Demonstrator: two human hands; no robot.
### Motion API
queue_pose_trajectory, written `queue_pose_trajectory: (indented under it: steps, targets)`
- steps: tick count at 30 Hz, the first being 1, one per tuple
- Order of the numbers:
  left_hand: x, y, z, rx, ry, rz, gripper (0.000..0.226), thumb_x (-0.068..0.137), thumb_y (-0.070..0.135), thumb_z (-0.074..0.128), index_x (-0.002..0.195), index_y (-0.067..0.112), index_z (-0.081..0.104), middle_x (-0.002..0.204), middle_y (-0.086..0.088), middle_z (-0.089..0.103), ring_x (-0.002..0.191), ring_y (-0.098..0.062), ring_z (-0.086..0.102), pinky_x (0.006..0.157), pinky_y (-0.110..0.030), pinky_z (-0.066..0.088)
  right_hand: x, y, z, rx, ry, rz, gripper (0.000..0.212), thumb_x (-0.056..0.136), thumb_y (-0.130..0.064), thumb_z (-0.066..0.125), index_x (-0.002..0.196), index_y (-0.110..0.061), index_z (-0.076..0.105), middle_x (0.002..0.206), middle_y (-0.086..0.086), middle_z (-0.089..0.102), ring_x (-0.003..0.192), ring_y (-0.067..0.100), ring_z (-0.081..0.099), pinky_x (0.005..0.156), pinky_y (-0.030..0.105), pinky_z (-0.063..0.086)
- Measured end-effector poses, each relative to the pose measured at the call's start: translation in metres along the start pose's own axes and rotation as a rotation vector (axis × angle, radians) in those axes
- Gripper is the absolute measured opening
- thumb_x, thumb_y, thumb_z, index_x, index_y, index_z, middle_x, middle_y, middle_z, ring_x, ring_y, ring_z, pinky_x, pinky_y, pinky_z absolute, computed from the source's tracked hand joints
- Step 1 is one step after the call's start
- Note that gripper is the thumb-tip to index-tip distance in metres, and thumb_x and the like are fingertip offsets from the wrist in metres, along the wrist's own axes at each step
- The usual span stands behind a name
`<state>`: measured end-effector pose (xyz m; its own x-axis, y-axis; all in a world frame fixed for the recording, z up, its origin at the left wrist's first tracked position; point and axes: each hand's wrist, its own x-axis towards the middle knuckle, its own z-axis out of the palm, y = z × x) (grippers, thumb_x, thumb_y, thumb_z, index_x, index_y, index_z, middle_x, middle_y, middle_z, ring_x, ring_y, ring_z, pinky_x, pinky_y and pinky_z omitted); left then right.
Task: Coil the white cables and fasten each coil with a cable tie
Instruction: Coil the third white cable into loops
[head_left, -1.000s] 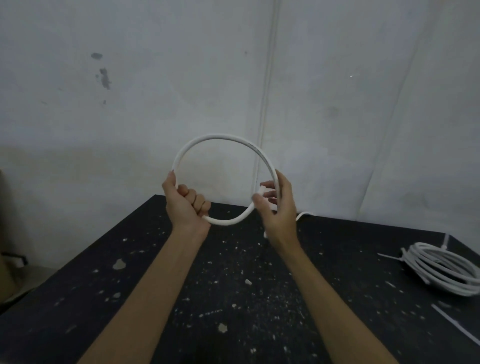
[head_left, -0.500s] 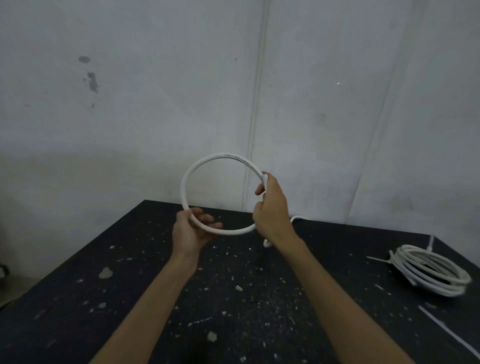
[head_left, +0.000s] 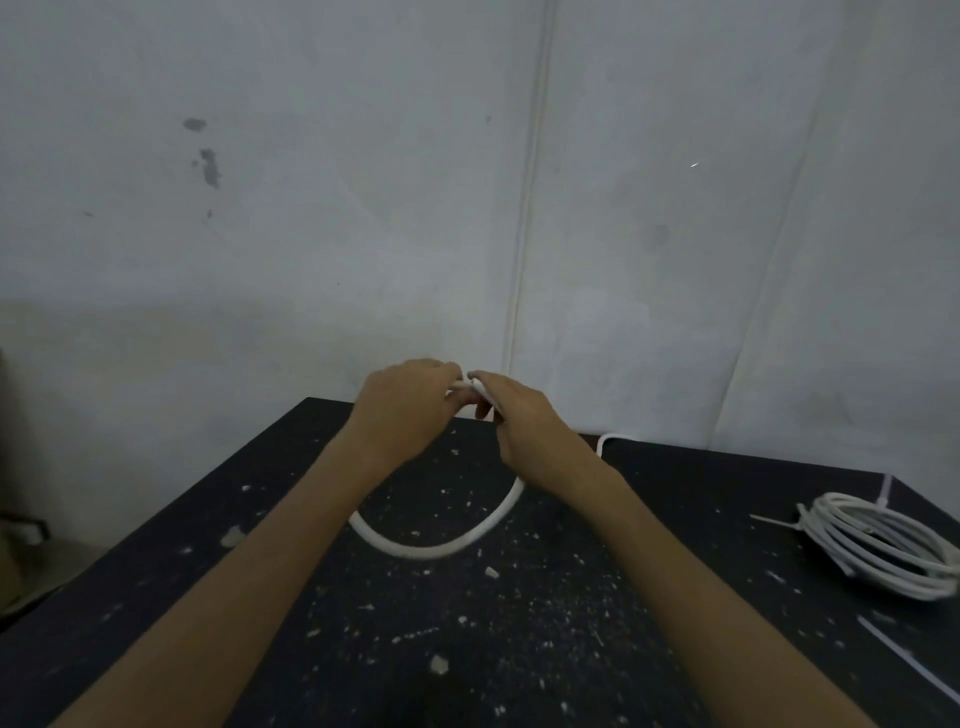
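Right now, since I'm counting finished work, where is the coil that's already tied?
In the head view, the tied coil lies at the black table's right edge, well right of the right hand, which grips the loose white cable.

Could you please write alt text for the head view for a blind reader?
A left hand and a right hand meet above a speckled table, both gripping a white cable that loops below them. A tied cable coil lies at right.

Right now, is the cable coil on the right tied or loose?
Tied: a cable tie cinches the finished coil, its tail sticking out left.
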<state>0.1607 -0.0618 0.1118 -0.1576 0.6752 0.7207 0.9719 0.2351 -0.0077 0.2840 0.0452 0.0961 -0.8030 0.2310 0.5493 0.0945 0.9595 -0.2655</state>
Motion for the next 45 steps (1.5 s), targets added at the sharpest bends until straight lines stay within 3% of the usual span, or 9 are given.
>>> queue_pose_trajectory:
  steps: [7,12,18,24,28,33,39,42,45]
  targets:
    - [-0.005,-0.009,0.014,-0.313,-0.025,-0.283,0.049,0.097,0.042,0.039,0.074,0.005,0.06,0.058,-0.002,0.051,0.051,-0.016,0.045,0.059,-0.04,0.048,-0.029,0.024,0.016,-0.265,0.542,0.052,0.05,0.08,-0.007,0.074,0.127,-0.007,0.058,0.114,0.013,0.063,0.097,0.029,0.06,0.073,0.037,0.055]
    - [-0.001,0.002,0.012,-0.49,0.007,-0.361,0.035,0.1,0.034,0.04,0.078,0.014,0.059,0.06,0.002,0.049,0.052,-0.012,0.042,0.054,-0.027,0.034,-0.047,0.022,0.027,0.014,0.738,0.376,0.027,0.093,-0.019,0.058,0.118,-0.012,0.065,0.102,0.006,0.061,0.082,0.019,0.06,0.066,0.035,0.058]
    - [-0.004,0.013,0.002,-0.591,-0.218,-0.328,0.03,0.1,0.029,0.04,0.077,0.017,0.055,0.063,0.002,0.047,0.055,-0.012,0.04,0.053,-0.022,0.033,-0.048,0.013,0.015,0.01,0.658,0.035,0.024,0.095,-0.028,0.05,0.089,-0.007,0.06,0.066,0.001,0.056,0.052,0.011,0.047,0.05,0.026,0.044]
    - [-0.01,0.009,-0.011,-1.093,-0.551,-0.705,0.043,0.097,0.033,0.033,0.056,0.021,0.033,0.044,0.009,0.03,0.045,-0.012,0.023,0.048,-0.025,0.026,-0.031,0.025,-0.008,-0.085,0.513,-0.404,0.014,0.085,-0.009,0.044,0.093,-0.006,0.055,0.071,0.012,0.053,0.051,0.02,0.045,0.043,0.036,0.044]
    - [-0.024,0.015,-0.014,-1.196,-0.726,-0.599,0.056,0.09,0.065,0.033,0.061,0.018,0.041,0.052,0.002,0.039,0.045,-0.012,0.034,0.047,-0.025,0.037,-0.022,0.021,-0.017,-0.173,0.328,-0.637,0.028,0.074,-0.005,0.045,0.098,-0.005,0.058,0.072,0.013,0.056,0.054,0.019,0.042,0.041,0.028,0.039]
    - [-0.029,0.017,-0.022,-1.277,-0.814,-0.384,0.041,0.088,0.05,0.042,0.083,0.012,0.058,0.067,-0.002,0.06,0.046,-0.009,0.042,0.046,-0.021,0.038,-0.02,0.022,-0.014,-0.201,0.273,-0.698,0.03,0.072,-0.004,0.045,0.097,-0.002,0.063,0.067,0.012,0.055,0.052,0.02,0.043,0.04,0.028,0.04]
    - [-0.03,0.024,-0.012,-1.537,-0.732,-0.496,0.028,0.089,0.038,0.041,0.078,0.012,0.043,0.055,0.007,0.032,0.039,-0.002,0.023,0.038,-0.014,0.019,-0.031,0.019,0.001,-0.171,0.488,-0.518,0.035,0.073,-0.002,0.05,0.107,-0.007,0.052,0.074,0.011,0.059,0.065,0.017,0.049,0.055,0.026,0.042]
    - [-0.031,0.021,-0.011,-1.608,-0.715,-0.528,0.028,0.09,0.036,0.04,0.078,0.012,0.043,0.055,0.008,0.031,0.036,-0.001,0.023,0.035,-0.014,0.018,-0.039,0.024,-0.003,0.002,0.597,-0.367,0.042,0.072,-0.015,0.057,0.114,-0.007,0.051,0.101,0.019,0.055,0.096,0.022,0.051,0.083,0.027,0.045]
    - [-0.034,0.008,-0.015,-1.68,-0.672,-0.567,0.028,0.089,0.039,0.044,0.077,0.013,0.042,0.055,0.008,0.029,0.036,0.0,0.022,0.035,-0.014,0.016,-0.046,0.048,-0.018,0.182,0.425,-0.115,0.046,0.085,-0.034,0.047,0.126,-0.014,0.05,0.12,0.004,0.055,0.113,0.017,0.051,0.097,0.033,0.038]
